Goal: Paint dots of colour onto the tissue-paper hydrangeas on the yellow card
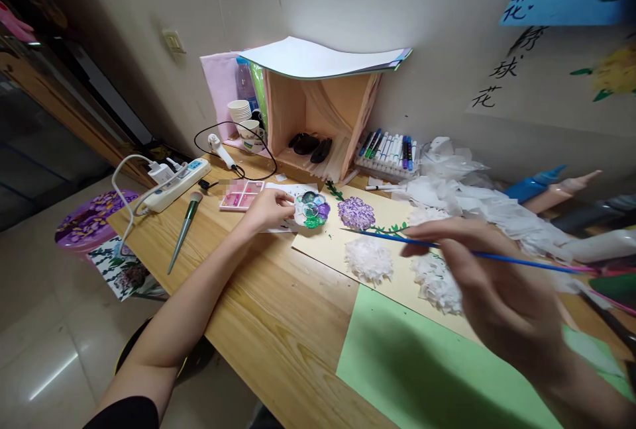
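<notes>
My right hand (489, 283) is closed around a thin blue paintbrush (427, 243), its tip pointing left just below a purple paper flower (356, 212). My left hand (271, 209) pinches the left edge of a round paint palette (312, 208) with green, purple and dark paint in its wells. Under the brush lies a cream paper sheet (325, 250). It bears the purple flower, painted green leaves (390, 228) and white crumpled-paper flowers (368, 259). My right hand partly hides a white flower (437, 283) at the right.
Green paper (392, 356) lies at the front edge. A makeup brush (185, 230), power strip (173, 185) and pink palette case (241, 195) are at the left. Behind stand a box (288, 108), paper cups (250, 134) and markers (390, 149). White tissue (462, 190) and paint bottles (536, 182) sit right.
</notes>
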Motion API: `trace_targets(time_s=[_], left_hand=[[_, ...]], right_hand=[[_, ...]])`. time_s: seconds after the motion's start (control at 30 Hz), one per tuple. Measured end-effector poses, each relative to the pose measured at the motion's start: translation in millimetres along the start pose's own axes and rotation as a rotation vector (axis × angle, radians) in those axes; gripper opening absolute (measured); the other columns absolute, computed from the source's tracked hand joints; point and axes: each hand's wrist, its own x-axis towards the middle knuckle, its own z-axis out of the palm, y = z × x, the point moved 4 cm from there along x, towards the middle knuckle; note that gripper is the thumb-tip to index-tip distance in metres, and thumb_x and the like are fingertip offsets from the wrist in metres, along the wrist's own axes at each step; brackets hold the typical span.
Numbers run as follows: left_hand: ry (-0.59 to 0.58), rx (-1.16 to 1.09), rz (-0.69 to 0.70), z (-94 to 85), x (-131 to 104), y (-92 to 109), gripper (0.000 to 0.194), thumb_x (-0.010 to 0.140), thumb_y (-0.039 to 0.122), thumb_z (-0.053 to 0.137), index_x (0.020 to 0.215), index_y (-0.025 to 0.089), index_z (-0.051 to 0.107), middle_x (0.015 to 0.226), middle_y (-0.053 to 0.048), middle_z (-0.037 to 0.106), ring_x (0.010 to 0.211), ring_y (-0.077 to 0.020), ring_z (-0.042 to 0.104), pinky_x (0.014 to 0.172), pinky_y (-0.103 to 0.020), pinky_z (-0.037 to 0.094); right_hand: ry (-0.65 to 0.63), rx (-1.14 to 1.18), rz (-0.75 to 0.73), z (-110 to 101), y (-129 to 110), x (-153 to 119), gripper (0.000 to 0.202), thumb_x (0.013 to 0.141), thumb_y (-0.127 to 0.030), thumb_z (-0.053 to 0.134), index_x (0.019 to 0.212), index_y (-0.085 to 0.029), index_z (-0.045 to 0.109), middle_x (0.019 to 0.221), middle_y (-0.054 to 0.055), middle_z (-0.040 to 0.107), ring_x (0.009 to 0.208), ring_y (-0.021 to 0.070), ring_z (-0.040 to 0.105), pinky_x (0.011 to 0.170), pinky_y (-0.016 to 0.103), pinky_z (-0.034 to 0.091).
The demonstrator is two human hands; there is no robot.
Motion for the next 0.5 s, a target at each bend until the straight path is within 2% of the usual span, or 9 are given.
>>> trace_targets(time_s=[0.07, 0.17, 0.33, 0.5], left_hand=[[0.007, -0.027, 0.018, 4.8, -2, 4, 0.018, 0.066, 0.011, 0.06, 0.083, 0.009, 0.067, 0.071, -0.005, 0.07, 0.065, -0.0155, 0.067, 0.058, -0.02, 0.051], [-0.01, -0.083, 0.03, 13.1, -6, 7, 0.016, 0.069, 0.015, 0.062, 0.082, 0.009, 0.067, 0.077, -0.006, 0.071, 0.064, -0.0145, 0.066, 0.059, -0.022, 0.052], [-0.076, -0.185, 0.034, 24.1, -14, 12, 0.014, 0.07, 0.015, 0.062, 0.082, 0.01, 0.067, 0.076, -0.004, 0.07, 0.065, -0.0136, 0.067, 0.062, -0.023, 0.055], [-0.107, -0.249, 0.014, 27.6, -19, 18, 0.01, 0.07, 0.01, 0.062, 0.079, 0.009, 0.066, 0.067, -0.002, 0.068, 0.062, -0.0115, 0.065, 0.065, -0.023, 0.056]], right_hand=[[-0.092, -0.048, -0.024, 18, 1, 20, 0.018, 0.091, -0.023, 0.044, 0.095, -0.023, 0.061, 0.083, 0.002, 0.065, 0.08, 0.0138, 0.061, 0.07, 0.027, 0.048], [-0.138, -0.095, -0.037, 32, 4, 28, 0.017, 0.09, -0.019, 0.042, 0.092, -0.022, 0.059, 0.084, 0.002, 0.066, 0.081, 0.0145, 0.061, 0.07, 0.027, 0.047], [-0.189, -0.139, -0.095, 40, 6, 21, 0.017, 0.09, -0.018, 0.042, 0.092, -0.022, 0.058, 0.083, 0.003, 0.066, 0.077, 0.0147, 0.061, 0.066, 0.028, 0.047], [-0.204, -0.162, -0.114, 42, 7, 21, 0.015, 0.09, -0.017, 0.043, 0.093, -0.021, 0.057, 0.083, 0.003, 0.065, 0.076, 0.0144, 0.059, 0.066, 0.028, 0.046]])
